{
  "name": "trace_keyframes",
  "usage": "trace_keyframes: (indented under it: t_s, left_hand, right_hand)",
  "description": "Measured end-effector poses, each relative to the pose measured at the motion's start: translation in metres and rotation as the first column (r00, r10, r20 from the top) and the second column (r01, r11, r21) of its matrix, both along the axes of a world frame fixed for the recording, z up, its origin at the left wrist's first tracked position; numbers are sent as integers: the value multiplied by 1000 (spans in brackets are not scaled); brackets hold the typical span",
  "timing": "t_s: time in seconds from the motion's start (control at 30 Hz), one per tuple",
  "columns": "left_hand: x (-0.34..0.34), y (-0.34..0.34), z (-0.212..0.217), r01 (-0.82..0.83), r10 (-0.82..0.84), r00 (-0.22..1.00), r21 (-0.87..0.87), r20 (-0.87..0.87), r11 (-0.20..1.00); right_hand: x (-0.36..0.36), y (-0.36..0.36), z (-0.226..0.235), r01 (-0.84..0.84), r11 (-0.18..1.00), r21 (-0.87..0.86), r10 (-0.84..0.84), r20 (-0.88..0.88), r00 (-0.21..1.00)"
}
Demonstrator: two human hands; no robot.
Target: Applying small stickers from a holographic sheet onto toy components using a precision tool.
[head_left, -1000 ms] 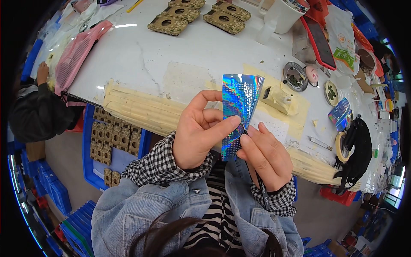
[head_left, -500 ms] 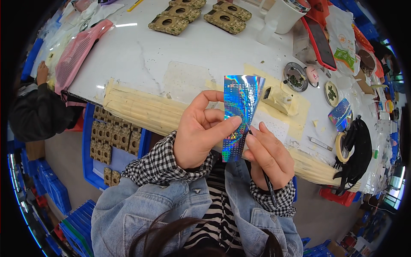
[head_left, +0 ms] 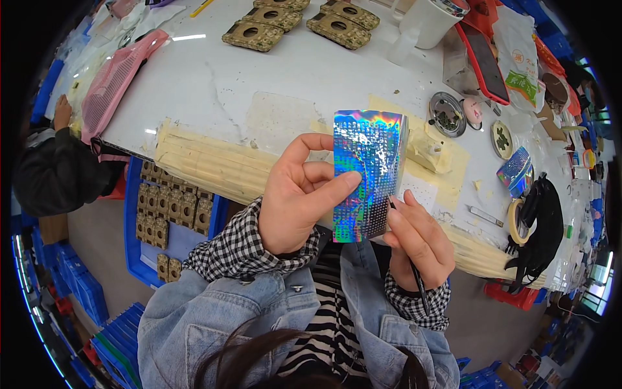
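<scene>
Our left hand [head_left: 291, 209] pinches a shiny sheet [head_left: 366, 152] before us; our right hand [head_left: 421, 243] pinches a slim black tool [head_left: 418, 281] beside the sheet's right edge. Beyond, camouflage parts [head_left: 251, 36] rest on the white worktop [head_left: 194, 84].

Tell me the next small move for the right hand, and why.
I'd probably ease the tip of the black tool onto the shiny sheet: the left hand pinches the sheet, and the right hand holds the tool with its tip close to the sheet's right edge.
</scene>
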State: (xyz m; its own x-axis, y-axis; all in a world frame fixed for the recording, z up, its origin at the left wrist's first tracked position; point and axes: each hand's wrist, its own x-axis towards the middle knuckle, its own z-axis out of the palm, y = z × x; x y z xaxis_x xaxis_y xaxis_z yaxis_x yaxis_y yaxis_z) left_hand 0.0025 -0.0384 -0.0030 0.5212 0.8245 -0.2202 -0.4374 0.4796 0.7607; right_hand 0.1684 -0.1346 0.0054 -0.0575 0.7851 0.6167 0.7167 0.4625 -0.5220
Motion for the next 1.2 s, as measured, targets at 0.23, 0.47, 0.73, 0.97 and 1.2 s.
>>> trace_keyframes:
  t_s: [0.23,0.47,0.73,0.97,1.2]
  left_hand:
    - [-11,14,-1,-140,140,990,70,10,988]
    - [-19,24,-5,-260,254,965,116,64,959]
    - [-17,25,-10,-239,232,970,114,71,964]
    - [-16,26,-9,-234,228,971,94,69,968]
    - [-15,26,-10,-230,225,972,77,66,970]
  right_hand:
    - [21,-21,-12,68,997,-29,-61,191,980]
    - [33,-37,-25,58,995,-77,-19,430,903]
    - [36,-35,-27,65,988,-142,9,468,884]
    - [33,-32,-21,83,980,-179,8,458,889]
    - [34,-30,-23,55,968,-246,69,468,881]
